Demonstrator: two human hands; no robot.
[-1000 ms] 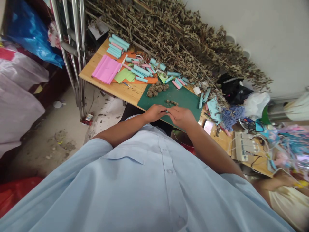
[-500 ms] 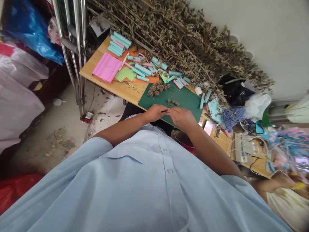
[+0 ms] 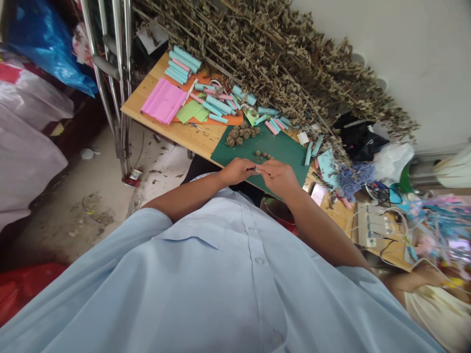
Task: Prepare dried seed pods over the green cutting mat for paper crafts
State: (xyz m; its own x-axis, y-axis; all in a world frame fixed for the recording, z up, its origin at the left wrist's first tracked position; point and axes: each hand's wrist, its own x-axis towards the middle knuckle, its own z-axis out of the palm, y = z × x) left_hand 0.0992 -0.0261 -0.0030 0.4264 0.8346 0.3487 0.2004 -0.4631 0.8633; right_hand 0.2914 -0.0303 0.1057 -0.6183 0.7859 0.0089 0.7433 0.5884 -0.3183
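While both sets of fingertips pinch one tiny pale item (image 3: 255, 169) mid-frame, the left hand (image 3: 238, 171) curls knuckles-up and the right hand (image 3: 278, 177) meets it, forearms angling in from below. It sits over the green mat's (image 3: 283, 149) near edge, small brown bits (image 3: 263, 155) just above.

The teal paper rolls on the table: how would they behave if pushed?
The teal paper rolls look like hollow paper tubes, so probably light and easily crushed. Being round and lying loose on the orange sheet, they would likely roll sideways when nudged.
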